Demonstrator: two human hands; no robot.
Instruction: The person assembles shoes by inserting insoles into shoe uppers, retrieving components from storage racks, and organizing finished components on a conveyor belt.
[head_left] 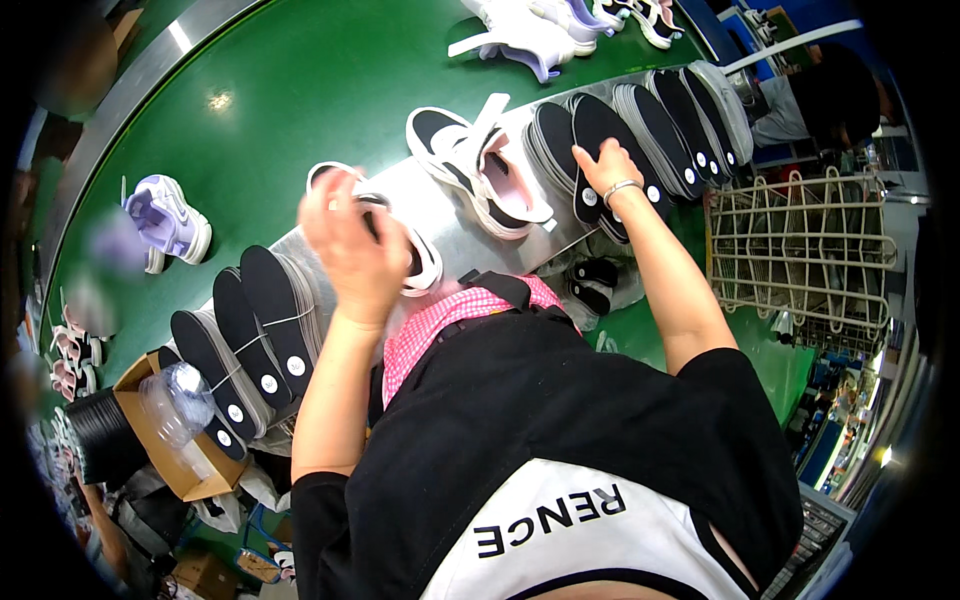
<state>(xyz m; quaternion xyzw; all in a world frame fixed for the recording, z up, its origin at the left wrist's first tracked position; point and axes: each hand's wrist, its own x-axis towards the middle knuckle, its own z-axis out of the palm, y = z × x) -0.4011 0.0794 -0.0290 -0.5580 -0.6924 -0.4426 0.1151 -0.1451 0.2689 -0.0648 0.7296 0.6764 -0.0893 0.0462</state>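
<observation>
My left hand (355, 245), smeared by motion, is over a white shoe with a black lining (425, 265) and hides much of it; whether its fingers grip the shoe cannot be made out. To its right lies another white shoe (465, 165) with black inside, a pink inner side and its strap lifted. My right hand (612, 170), a bracelet on its wrist, is closed at the edge of a black insole (598, 118) on top of a stack. Beside it stands a further stack of black insoles (650, 125), each with a round white label near one end.
Bundled insoles (250, 330) and a cardboard box (165, 430) with clear plastic are at the left. Lilac shoes (170, 220) and white shoes (520, 35) sit on the green belt (300, 90). A wire rack (800, 250) stands to the right.
</observation>
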